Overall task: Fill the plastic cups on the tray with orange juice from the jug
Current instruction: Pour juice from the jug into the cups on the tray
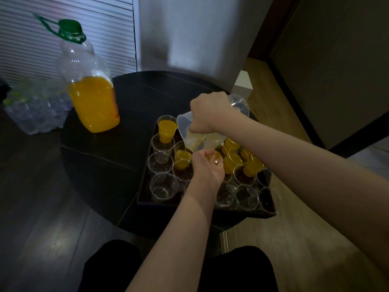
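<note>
So the right hand (pixel 207 111) gripped the clear jug (pixel 190 133), tipped steeply over the cups on the tray (pixel 145 186). Just below it, the left hand (pixel 207 165) pinched a juice-filled cup (pixel 214 155), with empty cups (pixel 163 186) off to its left.

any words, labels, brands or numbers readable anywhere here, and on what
None can be read.
Large juice bottle: an orange patch at its right edge may be a label, but no lettering shows.
Clear jug, plastic cups, tray: no print visible.
Pack of water bottles: too blurred to tell.
</note>
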